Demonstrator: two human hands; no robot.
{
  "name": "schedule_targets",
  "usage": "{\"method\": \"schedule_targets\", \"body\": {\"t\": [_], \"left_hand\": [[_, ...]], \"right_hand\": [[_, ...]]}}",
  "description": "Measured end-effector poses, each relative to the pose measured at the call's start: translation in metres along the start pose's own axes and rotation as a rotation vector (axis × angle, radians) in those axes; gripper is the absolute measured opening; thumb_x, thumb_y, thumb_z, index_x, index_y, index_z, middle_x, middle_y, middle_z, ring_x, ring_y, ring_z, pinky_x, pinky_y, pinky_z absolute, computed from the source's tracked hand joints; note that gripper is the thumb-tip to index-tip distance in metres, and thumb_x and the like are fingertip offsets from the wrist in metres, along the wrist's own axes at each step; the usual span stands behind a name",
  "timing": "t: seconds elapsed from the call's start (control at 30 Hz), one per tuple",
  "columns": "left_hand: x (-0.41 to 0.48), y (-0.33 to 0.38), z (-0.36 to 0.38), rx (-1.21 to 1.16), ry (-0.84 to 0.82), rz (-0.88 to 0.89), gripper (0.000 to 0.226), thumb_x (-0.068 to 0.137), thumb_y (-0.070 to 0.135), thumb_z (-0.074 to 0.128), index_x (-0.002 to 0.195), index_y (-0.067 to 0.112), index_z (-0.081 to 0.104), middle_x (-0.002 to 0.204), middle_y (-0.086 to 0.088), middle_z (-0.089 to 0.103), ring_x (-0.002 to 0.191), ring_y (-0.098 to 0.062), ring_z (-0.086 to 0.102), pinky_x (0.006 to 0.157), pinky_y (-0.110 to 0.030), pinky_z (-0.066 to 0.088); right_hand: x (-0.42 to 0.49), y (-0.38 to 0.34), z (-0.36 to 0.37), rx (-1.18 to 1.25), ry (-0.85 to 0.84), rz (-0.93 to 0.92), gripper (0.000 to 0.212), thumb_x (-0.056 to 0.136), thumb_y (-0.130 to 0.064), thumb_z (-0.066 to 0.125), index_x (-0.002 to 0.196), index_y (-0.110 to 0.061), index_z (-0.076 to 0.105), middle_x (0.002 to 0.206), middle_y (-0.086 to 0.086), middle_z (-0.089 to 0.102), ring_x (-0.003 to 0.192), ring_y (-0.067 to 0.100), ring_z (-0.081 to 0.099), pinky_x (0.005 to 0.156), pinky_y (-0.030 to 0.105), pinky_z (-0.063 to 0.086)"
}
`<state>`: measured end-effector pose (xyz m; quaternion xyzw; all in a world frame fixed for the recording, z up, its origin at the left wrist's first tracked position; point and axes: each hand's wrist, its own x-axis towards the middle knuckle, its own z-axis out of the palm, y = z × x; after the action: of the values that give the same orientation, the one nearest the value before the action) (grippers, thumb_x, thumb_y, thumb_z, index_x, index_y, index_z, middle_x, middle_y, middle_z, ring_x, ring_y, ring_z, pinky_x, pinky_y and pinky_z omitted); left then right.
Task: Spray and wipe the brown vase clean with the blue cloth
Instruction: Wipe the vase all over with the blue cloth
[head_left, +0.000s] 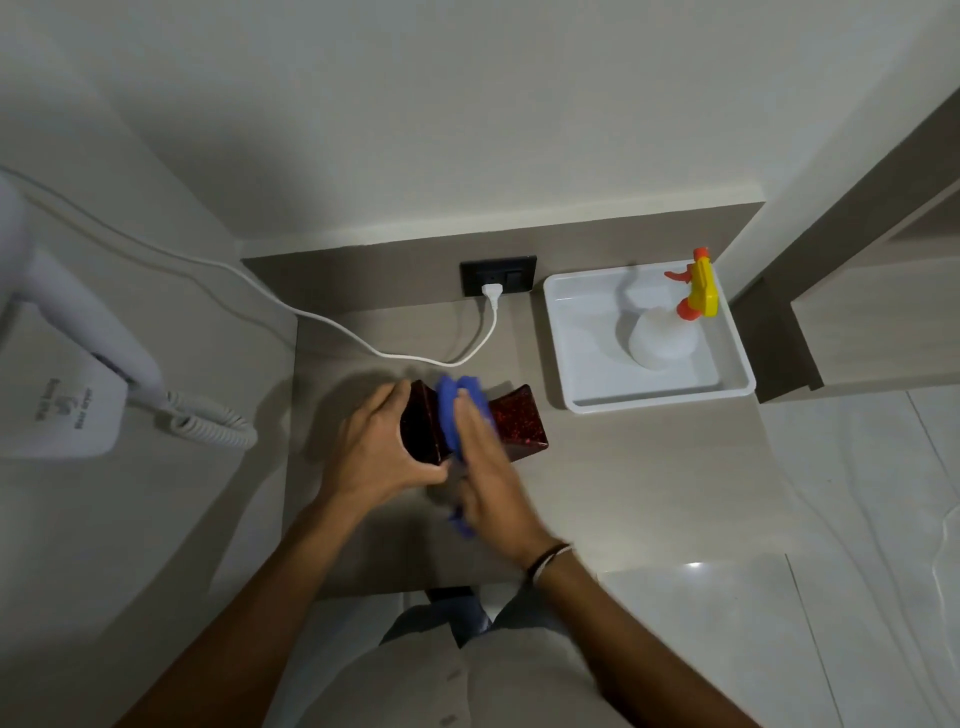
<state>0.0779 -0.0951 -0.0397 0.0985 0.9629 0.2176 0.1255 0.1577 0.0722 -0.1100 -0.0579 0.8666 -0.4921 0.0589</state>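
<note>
The brown vase (519, 423) lies tilted on its side over the small counter (623, 467), its glossy speckled base end pointing right. My left hand (374, 452) grips the vase's left end. My right hand (488, 467) presses the blue cloth (449, 410) around the vase's narrow middle; a tail of cloth hangs below my palm. The hand is motion-blurred. The white spray bottle (662, 340) with a yellow and orange trigger head stands in the white tray (576, 364) at the back right, apart from both hands.
A white wall-mounted hair dryer (78, 364) with a coiled cord hangs at the left. Its white cable (363, 343) runs across the counter to a black wall socket (498, 275). Glossy floor tiles lie to the right of the counter.
</note>
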Motion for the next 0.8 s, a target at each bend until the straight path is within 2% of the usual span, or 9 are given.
{"method": "schedule_targets", "body": {"t": [0.03,0.07,0.13,0.2,0.27,0.4,0.57,0.7,0.8], "left_hand": [[0.001,0.001,0.0,-0.011,0.002,0.008,0.096,0.049,0.056,0.083,0.133,0.013,0.064,0.124,-0.008,0.07,0.111,-0.033,0.068,0.087,-0.032,0.052],[0.001,-0.001,0.0,-0.018,0.008,0.015,0.089,0.048,0.055,0.081,0.126,0.014,0.069,0.118,-0.008,0.072,0.107,-0.033,0.07,0.084,-0.029,0.049],[0.0,-0.006,0.0,-0.011,-0.003,-0.003,0.086,0.047,0.048,0.09,0.123,0.012,0.071,0.116,-0.009,0.072,0.106,-0.033,0.071,0.084,-0.027,0.048],[0.002,-0.007,-0.002,-0.007,-0.007,-0.052,0.1,0.046,0.043,0.097,0.135,0.01,0.064,0.127,-0.008,0.068,0.114,-0.031,0.067,0.09,-0.031,0.052],[0.003,-0.006,-0.004,-0.01,0.018,-0.066,0.107,0.046,0.045,0.096,0.141,0.014,0.059,0.132,-0.004,0.065,0.115,-0.027,0.066,0.092,-0.031,0.052],[0.014,0.008,-0.013,0.018,-0.004,-0.011,0.11,0.045,0.053,0.088,0.145,0.026,0.052,0.136,0.005,0.058,0.125,-0.023,0.057,0.099,-0.036,0.052],[0.035,0.033,-0.015,0.146,-0.031,0.048,0.115,0.049,0.052,0.086,0.151,0.013,0.048,0.144,-0.002,0.052,0.133,-0.026,0.046,0.11,-0.035,0.041],[0.046,0.05,-0.006,0.197,-0.047,0.08,0.111,0.053,0.055,0.081,0.15,0.015,0.045,0.145,0.001,0.047,0.133,-0.023,0.04,0.112,-0.035,0.04],[0.052,0.054,0.003,0.281,-0.018,0.116,0.107,0.053,0.058,0.074,0.147,0.017,0.046,0.138,0.001,0.049,0.129,-0.025,0.045,0.111,-0.036,0.042]], "right_hand": [[0.0,-0.012,0.009,0.04,-0.024,-0.064,0.095,0.097,0.005,0.048,0.172,-0.026,0.0,0.18,-0.015,-0.007,0.165,0.003,0.015,0.129,0.013,0.023],[0.001,-0.02,0.015,0.035,-0.048,-0.115,0.102,0.094,0.007,0.05,0.172,-0.029,-0.004,0.181,-0.012,-0.008,0.167,0.008,0.014,0.126,0.01,0.024],[0.003,-0.012,0.015,-0.049,-0.054,-0.187,0.107,0.093,0.013,0.054,0.172,-0.028,-0.005,0.182,-0.007,-0.011,0.17,0.018,0.003,0.134,0.023,0.017],[0.003,0.011,0.001,-0.083,-0.066,-0.083,0.097,0.099,0.011,0.052,0.172,-0.023,-0.002,0.181,-0.007,-0.012,0.169,0.014,-0.004,0.138,0.04,0.01],[0.0,0.033,-0.02,-0.136,-0.081,0.063,0.094,0.098,0.014,0.052,0.172,-0.016,0.003,0.181,0.0,-0.008,0.17,0.021,-0.002,0.138,0.05,0.012],[-0.007,0.06,-0.054,-0.144,-0.064,0.154,0.086,0.097,0.017,0.05,0.171,-0.009,0.014,0.181,0.008,0.008,0.168,0.027,0.014,0.137,0.048,0.02],[0.001,0.059,-0.085,0.03,0.026,0.212,0.081,0.095,0.019,0.046,0.168,-0.013,0.03,0.174,0.004,0.033,0.158,0.019,0.038,0.134,0.038,0.029],[0.027,0.057,-0.126,0.072,0.094,0.197,0.074,0.098,0.018,0.045,0.165,-0.011,0.038,0.167,0.0,0.042,0.148,0.014,0.047,0.13,0.03,0.033],[0.06,0.073,-0.155,-0.096,0.16,0.211,0.068,0.1,0.013,0.045,0.165,-0.008,0.037,0.166,0.006,0.044,0.147,0.021,0.048,0.131,0.04,0.035]]}}
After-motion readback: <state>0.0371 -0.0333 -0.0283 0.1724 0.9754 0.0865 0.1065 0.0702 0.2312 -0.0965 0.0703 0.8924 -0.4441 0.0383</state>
